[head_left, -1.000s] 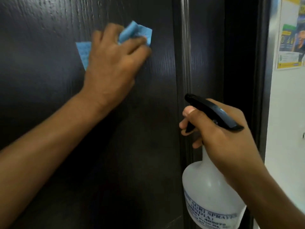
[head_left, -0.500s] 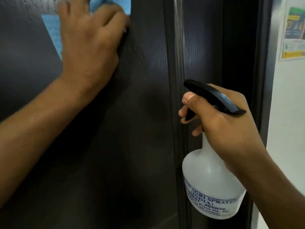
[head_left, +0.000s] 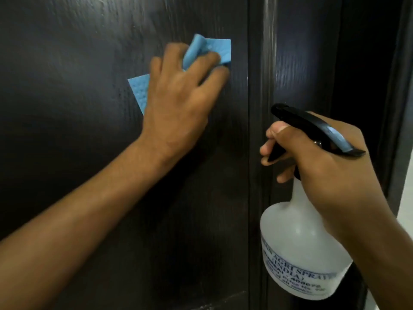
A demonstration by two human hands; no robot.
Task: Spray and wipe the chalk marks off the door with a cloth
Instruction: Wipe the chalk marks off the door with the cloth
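Left hand [head_left: 178, 95] flat atop cloth [head_left: 138, 90]

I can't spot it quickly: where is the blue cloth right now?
In the head view, the blue cloth is pressed flat on the dark door under the left hand, left of the spray bottle.
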